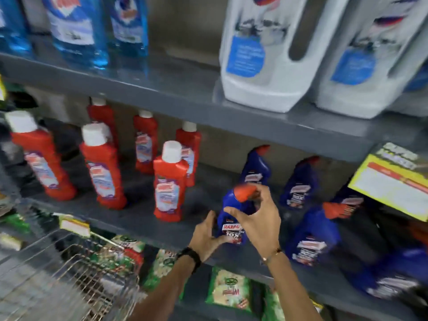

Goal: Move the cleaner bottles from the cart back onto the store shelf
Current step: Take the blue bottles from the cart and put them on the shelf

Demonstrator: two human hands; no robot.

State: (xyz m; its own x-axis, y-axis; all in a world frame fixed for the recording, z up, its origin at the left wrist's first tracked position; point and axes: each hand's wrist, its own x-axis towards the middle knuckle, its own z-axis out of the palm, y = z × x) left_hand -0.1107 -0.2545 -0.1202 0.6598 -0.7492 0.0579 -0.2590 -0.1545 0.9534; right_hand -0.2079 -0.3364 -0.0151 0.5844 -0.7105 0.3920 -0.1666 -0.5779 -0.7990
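A blue cleaner bottle (229, 218) with a red cap stands at the front of the grey middle shelf (139, 221). My left hand (206, 237) cups its lower left side. My right hand (259, 218) curls around its neck and front from the right, fingers near the cap. More blue bottles (298, 186) stand to the right and behind on the same shelf. Several red bottles (169, 181) with white caps stand to the left. The wire cart (69, 274) sits at lower left; its inside is blurred.
The upper shelf holds large white jugs (266, 54) and blue liquid bottles (78, 31). A yellow price sign (393, 181) hangs at the right. Green packets (229, 290) lie on the shelf below. The picture is motion-blurred.
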